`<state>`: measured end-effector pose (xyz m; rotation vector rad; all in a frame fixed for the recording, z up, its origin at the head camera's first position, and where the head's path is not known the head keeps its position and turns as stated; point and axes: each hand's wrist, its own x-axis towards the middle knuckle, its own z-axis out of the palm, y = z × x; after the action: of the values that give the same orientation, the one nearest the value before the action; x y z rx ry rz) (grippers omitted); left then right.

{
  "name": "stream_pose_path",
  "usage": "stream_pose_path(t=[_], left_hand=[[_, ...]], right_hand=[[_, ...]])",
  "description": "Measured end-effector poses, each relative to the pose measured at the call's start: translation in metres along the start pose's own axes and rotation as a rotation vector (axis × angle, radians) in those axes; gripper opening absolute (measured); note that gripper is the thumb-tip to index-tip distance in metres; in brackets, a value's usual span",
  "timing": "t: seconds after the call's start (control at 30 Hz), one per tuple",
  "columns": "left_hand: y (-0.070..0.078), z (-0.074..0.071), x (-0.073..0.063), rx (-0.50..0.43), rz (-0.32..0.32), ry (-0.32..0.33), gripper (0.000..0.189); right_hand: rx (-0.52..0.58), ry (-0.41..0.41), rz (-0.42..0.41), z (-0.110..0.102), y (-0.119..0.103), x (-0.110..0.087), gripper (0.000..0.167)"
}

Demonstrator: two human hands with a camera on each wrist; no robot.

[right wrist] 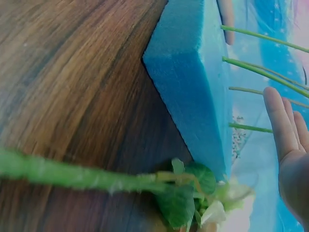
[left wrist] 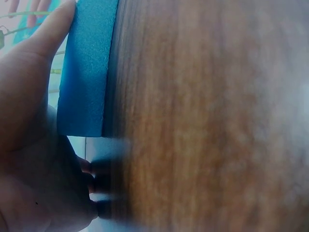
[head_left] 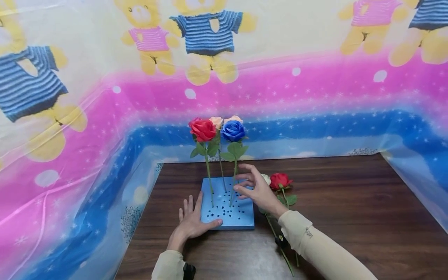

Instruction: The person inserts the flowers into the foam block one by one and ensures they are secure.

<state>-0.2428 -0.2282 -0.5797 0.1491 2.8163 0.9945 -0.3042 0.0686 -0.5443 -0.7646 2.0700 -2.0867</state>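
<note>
A blue foam block (head_left: 231,223) dotted with holes lies on the table. Standing in it are a red rose (head_left: 202,130), a blue rose (head_left: 233,131) and pale peach roses (head_left: 216,122) behind them, all artificial. My left hand (head_left: 191,221) rests against the block's left side, fingers spread and thumb at its front edge; the left wrist view shows the thumb along the foam (left wrist: 89,72). Over the block's right part, my right hand (head_left: 258,190) has its fingertips beside the blue rose's stem. Its fingers look fairly straight in the right wrist view, near the green stems (right wrist: 263,72).
Right of the block, another red rose (head_left: 280,181) and a white rose (head_left: 266,179) lie on the brown wooden table (head_left: 350,202), their stems running toward the front under my right forearm. A bear-print cloth (head_left: 280,85) hangs behind and around the table.
</note>
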Motion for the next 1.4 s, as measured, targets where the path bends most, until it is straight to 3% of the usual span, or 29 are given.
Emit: stream_pose_path(t=[0.2,0.37,0.43,0.7,0.87,1.1,1.4], left_hand=[[0.001,0.002,0.005,0.04,-0.011,-0.021,0.137],[-0.007,0.005,0.006,0.022,0.022,0.0,0.139],[-0.004,0.002,0.002,0.004,0.032,0.006,0.137],[0.006,-0.006,-0.001,0.04,0.0,-0.038,0.132],[0.002,-0.001,0.002,0.002,0.02,-0.013,0.135],[-0.005,0.004,0.004,-0.009,0.049,0.016,0.141],[0.006,-0.002,0.001,0.014,0.008,-0.02,0.136]], right_hand=[[0.037,0.032,0.03,-0.015,-0.011,-0.01,0.082],[0.118,0.038,0.052,-0.029,-0.016,-0.022,0.092],[0.134,0.04,0.061,-0.036,-0.017,-0.028,0.095],[0.168,0.09,0.095,-0.074,-0.032,-0.052,0.098],[0.172,0.131,0.136,-0.099,-0.039,-0.069,0.101],[0.171,0.152,0.161,-0.123,-0.036,-0.094,0.098],[0.163,0.111,0.222,-0.137,-0.021,-0.123,0.093]])
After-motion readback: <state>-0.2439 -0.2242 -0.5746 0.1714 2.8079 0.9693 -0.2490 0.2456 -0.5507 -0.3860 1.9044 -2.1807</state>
